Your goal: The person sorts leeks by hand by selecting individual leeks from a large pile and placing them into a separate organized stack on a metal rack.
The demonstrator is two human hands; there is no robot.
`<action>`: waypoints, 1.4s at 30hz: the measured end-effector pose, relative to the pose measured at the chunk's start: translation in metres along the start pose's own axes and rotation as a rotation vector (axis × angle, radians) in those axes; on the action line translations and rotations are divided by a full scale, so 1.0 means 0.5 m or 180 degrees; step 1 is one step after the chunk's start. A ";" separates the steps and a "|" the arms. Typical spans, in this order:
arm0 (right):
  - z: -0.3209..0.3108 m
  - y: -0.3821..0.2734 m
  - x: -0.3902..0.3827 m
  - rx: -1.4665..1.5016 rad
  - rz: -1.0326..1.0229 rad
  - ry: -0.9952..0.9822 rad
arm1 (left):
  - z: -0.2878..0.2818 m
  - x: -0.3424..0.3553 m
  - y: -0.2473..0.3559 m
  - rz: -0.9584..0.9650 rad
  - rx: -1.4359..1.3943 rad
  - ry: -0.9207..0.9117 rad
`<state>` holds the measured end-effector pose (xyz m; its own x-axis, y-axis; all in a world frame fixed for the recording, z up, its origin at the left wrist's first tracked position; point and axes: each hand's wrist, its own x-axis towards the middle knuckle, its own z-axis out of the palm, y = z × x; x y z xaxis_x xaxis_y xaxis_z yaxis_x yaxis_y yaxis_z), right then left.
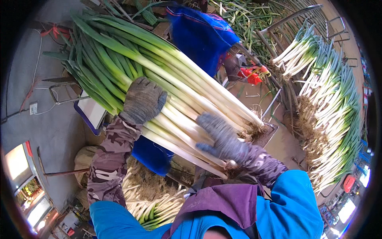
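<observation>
A big bundle of long green onions [187, 91] lies slantwise in front of me, leaves at the upper left, white shafts and roots at the lower right. My left hand [144, 99], in a grey knit glove, is closed over several stalks where green turns to white. Some fingertips are hidden beneath it. Over the white shafts near the root end is my right hand [223, 137], also gloved, slightly blurred. Its fingers are stretched out and its thumb stands apart; it lies on or just above the shafts without gripping them.
A long row of green onions [328, 119] lies on the floor at the right. Below my left arm is another pile of green onions [159, 207]. Blue cloth [199, 36] covers part of a metal frame [274, 28] beyond the bundle. Loose leaves [242, 20] litter the far floor.
</observation>
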<state>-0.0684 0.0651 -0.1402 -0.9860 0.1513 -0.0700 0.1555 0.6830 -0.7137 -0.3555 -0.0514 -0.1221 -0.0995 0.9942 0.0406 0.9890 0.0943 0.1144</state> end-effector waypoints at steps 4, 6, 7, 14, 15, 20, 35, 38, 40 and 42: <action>-0.129 0.113 0.130 -0.1225 -0.0074 0.1439 | -0.006 0.003 0.005 -0.0165 0.0180 -0.0288; -0.122 0.159 0.147 -0.0118 0.1143 0.0563 | -0.018 0.028 0.023 0.0094 0.0084 0.0353; -0.095 0.121 0.126 0.0399 0.1312 0.0207 | -0.027 0.039 0.021 0.0208 0.0044 0.0651; -0.009 0.046 0.064 -0.0058 0.0994 -0.0581 | -0.032 0.199 -0.009 0.0110 -0.0257 -0.0828; -0.020 0.062 0.071 0.0019 0.0922 -0.0608 | 0.006 0.213 -0.017 -0.0099 0.0015 -0.1336; -0.042 0.178 0.142 -0.0222 0.1366 -0.0079 | -0.010 0.197 0.000 0.0096 0.0357 -0.1837; 0.035 0.128 0.145 -0.0120 0.0977 -0.0102 | 0.006 0.302 -0.029 -0.0478 0.0197 -0.3161; 0.036 0.125 0.137 0.0721 0.1030 0.0108 | 0.030 0.277 -0.026 -0.0551 0.0219 -0.3133; 0.024 0.105 0.117 0.0803 0.0918 0.0105 | 0.006 0.247 -0.019 -0.0054 0.0342 -0.2812; 0.025 0.096 0.103 0.0950 0.0665 0.0136 | -0.030 0.232 -0.013 0.0057 0.0344 -0.2633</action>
<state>-0.1123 0.0968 -0.1866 -0.9304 0.2997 -0.2110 0.3226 0.3965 -0.8595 -0.3752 0.0626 -0.1034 -0.0124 0.7086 -0.7055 0.9989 0.0406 0.0232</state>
